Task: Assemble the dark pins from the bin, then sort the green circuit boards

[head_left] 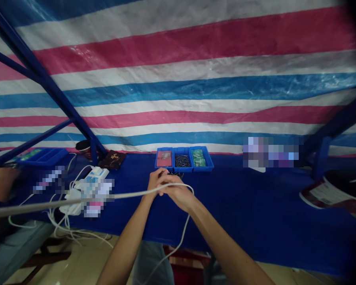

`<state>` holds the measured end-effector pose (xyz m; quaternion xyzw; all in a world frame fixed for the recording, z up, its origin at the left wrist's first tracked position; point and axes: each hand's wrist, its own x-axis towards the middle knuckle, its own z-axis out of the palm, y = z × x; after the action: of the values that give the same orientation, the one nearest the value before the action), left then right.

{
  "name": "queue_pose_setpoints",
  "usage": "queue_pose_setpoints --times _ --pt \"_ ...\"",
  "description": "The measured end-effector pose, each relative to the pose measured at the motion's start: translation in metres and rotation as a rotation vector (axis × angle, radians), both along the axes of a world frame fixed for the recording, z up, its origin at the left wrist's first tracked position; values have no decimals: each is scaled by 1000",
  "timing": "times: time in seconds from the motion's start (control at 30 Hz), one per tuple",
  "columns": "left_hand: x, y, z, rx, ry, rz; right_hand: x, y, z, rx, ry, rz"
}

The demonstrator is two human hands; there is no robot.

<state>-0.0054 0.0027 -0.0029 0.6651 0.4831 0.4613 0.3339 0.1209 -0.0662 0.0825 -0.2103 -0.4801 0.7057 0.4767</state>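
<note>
My left hand [156, 183] and my right hand [178, 193] meet over the blue table in front of three small blue bins. The fingers of both are curled in and close together; whatever is between them is hidden or too small to name. Just beyond the fingertips lie a few dark screws [177, 174]. The left bin [158, 166] has something pink in it, the middle bin [184, 169] holds many dark screws, and the right bin [207, 168] contains small green-and-white pieces. A white cable [142, 193] crosses the view in front of my hands.
White power strips [99, 174] with tangled cables lie to the left, near a dark brown packet [112, 159]. A paper tub [323, 192] stands at right. Farther left, another person's hand [2, 180] is near a blue tray [49, 157]. A striped tarp [178, 91] hangs behind.
</note>
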Motion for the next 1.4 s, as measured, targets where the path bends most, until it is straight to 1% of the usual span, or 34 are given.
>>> queue_pose_setpoints --times 0.03,0.07,0.1,0.13,0.17,0.2,0.23,0.3,0.33,0.37,0.4,0.43,0.5,0.53,0.57,0.6,0.63,0.73,0.87,0.97,1.07,1.17,1.27,1.33,1.4 --pt "0 0 1 15 12 -17 10 4 -11 -21 -43 23" --pt "-1 0 1 23 23 -37 18 5 -20 -41 -77 75" --pt "-1 0 1 26 31 -46 24 3 -26 -54 -100 124" --pt "-2 0 1 24 37 -52 28 0 -30 -65 -109 206" --pt "-2 1 0 19 39 -49 31 -6 -31 -75 -112 320" --pt "-2 1 0 18 38 -42 33 -13 -30 -78 -113 465" --pt "-2 1 -1 20 35 -38 35 -20 -29 -72 -116 648" --pt "-3 2 -2 16 27 -40 43 -32 -27 46 -135 1014" --pt "-3 2 -3 14 22 -38 48 -35 -26 115 -126 1130" --pt "-3 2 -3 12 19 -40 54 -35 -27 156 -102 1163" --pt "-3 2 -3 12 16 -43 61 -32 -28 156 -69 1103" --pt "-3 2 -3 14 14 -45 67 -26 -30 116 -32 958" --pt "-3 2 -2 18 18 -43 75 -8 -33 -25 63 495" --pt "-3 2 -2 17 21 -40 77 3 -36 -74 42 294" --pt "-3 2 -2 16 22 -38 78 15 -38 -99 4 148" --pt "-3 2 -1 15 21 -37 77 25 -41 -96 -41 53" --pt "-3 1 -1 15 18 -40 75 34 -45 -77 -87 -9" --pt "-2 -1 0 16 22 -64 68 51 -62 11 -161 -138" --pt "-1 -5 3 20 35 -126 63 58 -88 83 -201 -322" --pt "1 -8 6 57 80 -161 61 60 -98 106 -218 -354" --pt "2 -8 6 106 125 -174 58 61 -101 135 -246 -337" --pt "2 -7 3 126 142 -172 54 60 -103 176 -287 -351" --pt "2 -7 0 115 156 -159 55 55 -104 283 -433 -429" --pt "2 -7 1 110 174 -150 56 51 -102 401 -585 -513" --pt "2 -8 3 106 202 -153 58 47 -98 506 -693 -573"
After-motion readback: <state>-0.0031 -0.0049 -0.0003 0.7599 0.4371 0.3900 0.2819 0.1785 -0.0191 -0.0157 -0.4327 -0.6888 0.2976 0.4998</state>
